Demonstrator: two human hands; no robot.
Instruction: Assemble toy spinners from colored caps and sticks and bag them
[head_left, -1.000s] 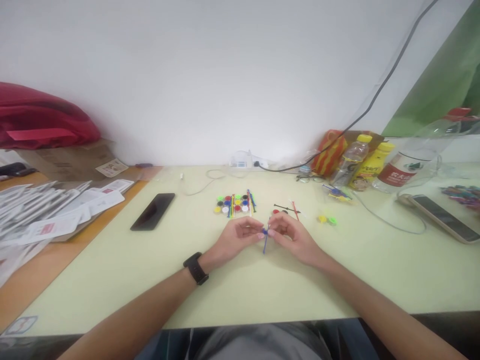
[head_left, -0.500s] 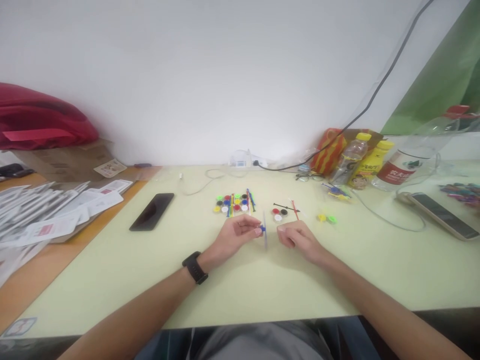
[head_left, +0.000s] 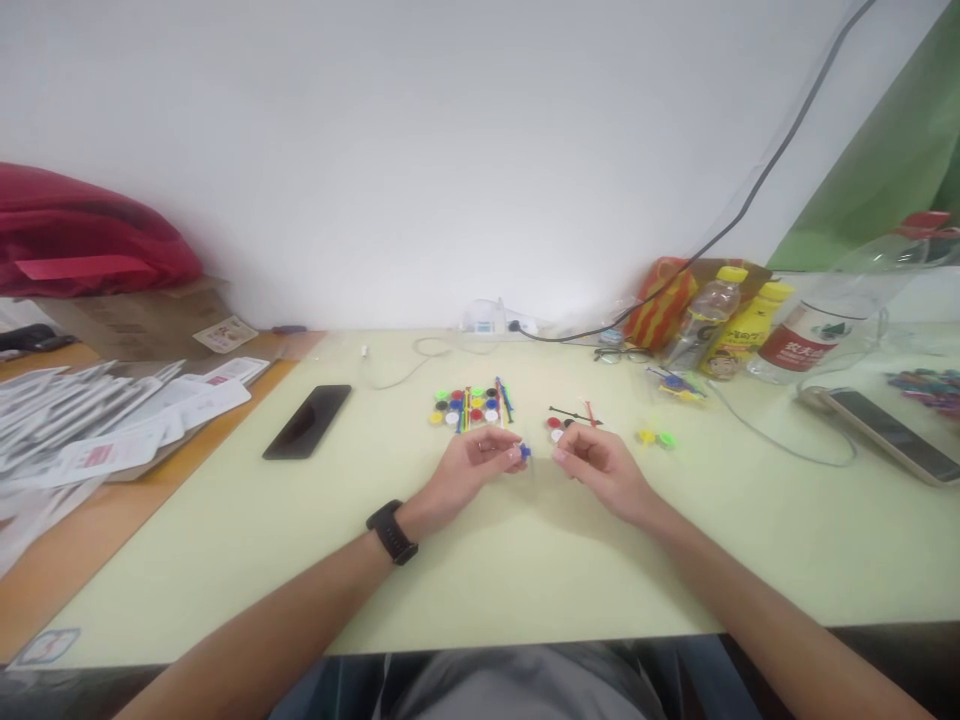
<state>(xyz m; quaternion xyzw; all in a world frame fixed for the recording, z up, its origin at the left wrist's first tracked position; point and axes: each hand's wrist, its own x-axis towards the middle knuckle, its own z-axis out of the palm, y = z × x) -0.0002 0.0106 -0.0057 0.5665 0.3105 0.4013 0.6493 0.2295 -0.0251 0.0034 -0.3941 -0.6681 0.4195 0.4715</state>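
My left hand [head_left: 476, 465] pinches a small blue plastic piece [head_left: 525, 453] between thumb and fingers, above the table. A faint, thin upright streak shows at the piece's right side; its shape is blurred. Just to the right is my right hand [head_left: 604, 470], its fingers curled and thumb tip against the index finger, with nothing visible in them and a small gap to the blue piece. Behind the left hand lie rows of coloured discs [head_left: 476, 415] and thin coloured sticks [head_left: 504, 398]. A red disc [head_left: 553, 424] and a black stick with an arrow-like tip [head_left: 574, 414] lie behind the right hand.
Yellow and green pieces [head_left: 656, 438] lie right of the right hand. A black phone [head_left: 307, 422] is at left, another phone [head_left: 896, 432] at right. Bottles [head_left: 739, 330] stand at the back right near a cable [head_left: 795, 452]. White packets [head_left: 112, 430] pile up at far left.
My right hand has turned and its fingers have uncurled a little. The long thin streak by the blue piece looks shorter and fainter. The left hand keeps its pinch.
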